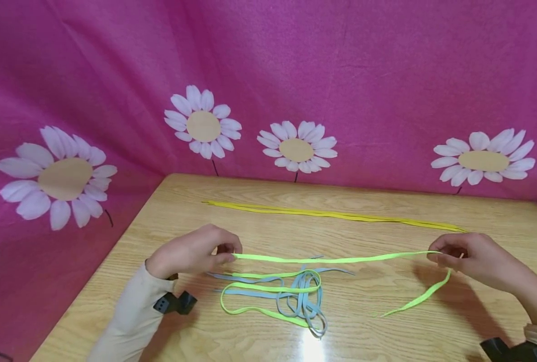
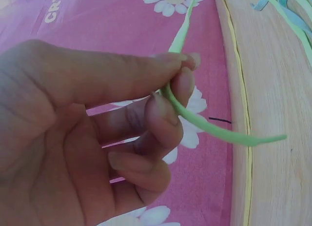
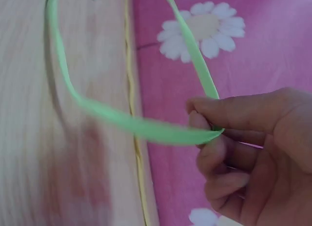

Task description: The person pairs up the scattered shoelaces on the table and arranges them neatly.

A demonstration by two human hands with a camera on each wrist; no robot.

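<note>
A neon-green shoelace [image 1: 341, 260] stretches nearly straight between the two hands above the table. My left hand [image 1: 200, 251] pinches it near one end between thumb and fingertips, and a short green tip [image 2: 243, 138] sticks out past the fingers. At the right, my right hand [image 1: 472, 259] pinches the same lace, whose tail [image 1: 424, 299] hangs down toward the tabletop. In the right wrist view the lace [image 3: 146, 129] bends sharply at the fingertips. Below the taut stretch, green lace [image 1: 250, 287] lies in wide loops over a tangle of light blue laces [image 1: 302, 296].
Yellow laces [image 1: 332, 214] lie stretched out side by side along the back of the wooden table [image 1: 386, 332]. A magenta cloth [image 1: 341, 60] printed with white daisies hangs behind and to the left.
</note>
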